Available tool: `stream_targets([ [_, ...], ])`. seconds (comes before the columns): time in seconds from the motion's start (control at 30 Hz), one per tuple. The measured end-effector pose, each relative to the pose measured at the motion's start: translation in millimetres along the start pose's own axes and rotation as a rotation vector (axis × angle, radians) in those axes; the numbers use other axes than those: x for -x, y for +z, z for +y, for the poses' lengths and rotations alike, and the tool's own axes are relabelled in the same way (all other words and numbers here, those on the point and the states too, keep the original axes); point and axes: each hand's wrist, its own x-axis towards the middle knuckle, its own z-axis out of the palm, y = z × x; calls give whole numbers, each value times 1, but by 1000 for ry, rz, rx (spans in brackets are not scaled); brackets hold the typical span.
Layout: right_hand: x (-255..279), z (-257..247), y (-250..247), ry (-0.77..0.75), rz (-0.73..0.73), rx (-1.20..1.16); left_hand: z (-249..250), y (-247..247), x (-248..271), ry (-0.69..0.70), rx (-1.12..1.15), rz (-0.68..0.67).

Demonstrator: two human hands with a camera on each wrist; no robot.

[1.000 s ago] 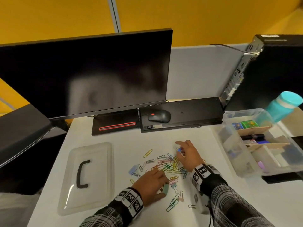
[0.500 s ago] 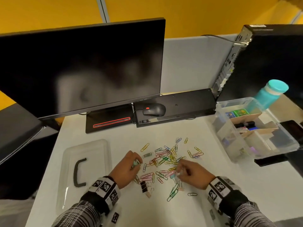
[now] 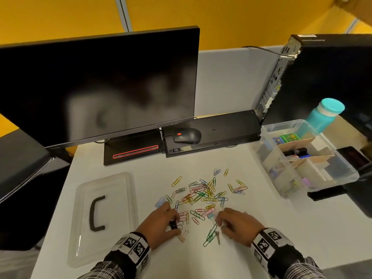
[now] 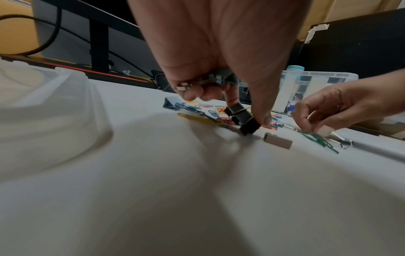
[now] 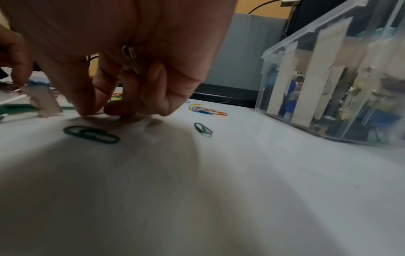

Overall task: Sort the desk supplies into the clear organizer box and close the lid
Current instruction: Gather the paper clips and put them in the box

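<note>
White counter (image 3: 251, 228) under a yellow wall carries a dark monitor (image 3: 96, 83) at the far left and a black computer tower (image 3: 330, 77) at the far right. Colourful paper clips (image 3: 205, 193) lie scattered mid-counter in pink, green, yellow and blue. On the right stands the clear organizer box (image 3: 289, 174), lidless, split by cardboard dividers, with markers and small items inside. Its clear lid (image 3: 120, 208), with a black handle, lies flat on the near left, well apart from the box. Left hand (image 3: 161, 224), at the near edge of the clips, pinches a black binder clip (image 4: 243, 119) at the counter; its curled fingers also hold a teal clip. Right hand (image 3: 239, 224) has fingertips gathered on the counter, a silver paper clip (image 5: 133, 58) tucked in its curled grip. A beige binder clip (image 4: 278, 142) lies between the hands.
</note>
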Motion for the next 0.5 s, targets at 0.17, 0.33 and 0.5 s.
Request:
stream_targets([
  [0.17, 10, -6, -3, 33, 56, -99, -1, 3, 2, -5, 21, 31],
  [0.33, 13, -11, 2, 14, -1, -34, -1, 9, 3, 9, 41, 31],
  [0.5, 11, -14, 6, 20, 41, -49, 1, 7, 4, 16, 101, 92],
])
